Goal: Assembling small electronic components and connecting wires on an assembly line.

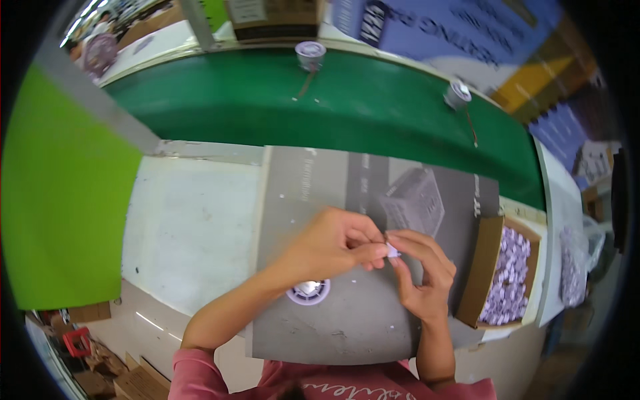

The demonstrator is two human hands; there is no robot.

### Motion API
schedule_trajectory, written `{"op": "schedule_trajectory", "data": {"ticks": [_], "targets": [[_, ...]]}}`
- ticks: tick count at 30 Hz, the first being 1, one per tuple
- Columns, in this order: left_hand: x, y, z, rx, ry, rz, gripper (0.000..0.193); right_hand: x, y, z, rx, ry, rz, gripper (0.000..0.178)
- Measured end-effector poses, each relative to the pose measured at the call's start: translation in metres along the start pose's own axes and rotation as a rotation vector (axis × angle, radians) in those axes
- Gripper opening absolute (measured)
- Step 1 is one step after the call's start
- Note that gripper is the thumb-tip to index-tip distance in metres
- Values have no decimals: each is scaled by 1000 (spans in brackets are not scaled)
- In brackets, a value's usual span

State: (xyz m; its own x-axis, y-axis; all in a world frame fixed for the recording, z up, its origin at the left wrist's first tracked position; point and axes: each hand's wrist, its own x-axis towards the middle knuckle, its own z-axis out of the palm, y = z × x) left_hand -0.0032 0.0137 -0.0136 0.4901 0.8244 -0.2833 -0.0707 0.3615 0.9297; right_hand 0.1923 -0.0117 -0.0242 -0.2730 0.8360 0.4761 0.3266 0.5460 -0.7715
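Observation:
Above the grey printed cardboard sheet [320, 333], my two hands meet at a small white plastic piece [392, 251]. My left hand [340, 243] is closed in a pinch at its left side. From the right, thumb and fingers of my right hand [427, 273] pinch the same piece. The fingers cover part of it, so its exact shape is hard to make out. Under my left forearm lies a round white fixture [309, 293] with a shiny centre, partly hidden by the wrist.
An open cardboard box [480, 280] full of small white pieces [510, 277] stands right of the sheet. Beyond runs a green conveyor belt [220, 93] carrying two round white fixtures with wires, one left [311, 57] and one right [458, 95]. A bright green panel [67, 200] borders the left.

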Motion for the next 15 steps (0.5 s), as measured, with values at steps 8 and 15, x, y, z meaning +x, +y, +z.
{"op": "schedule_trajectory", "data": {"ticks": [8,15], "targets": [[-11,8,-15,649,86,144,24,-3,-9,7,26,37,193,34],[-29,-6,-4,970,236,305,16,-3,-10,13,-111,-161,68,28]]}}
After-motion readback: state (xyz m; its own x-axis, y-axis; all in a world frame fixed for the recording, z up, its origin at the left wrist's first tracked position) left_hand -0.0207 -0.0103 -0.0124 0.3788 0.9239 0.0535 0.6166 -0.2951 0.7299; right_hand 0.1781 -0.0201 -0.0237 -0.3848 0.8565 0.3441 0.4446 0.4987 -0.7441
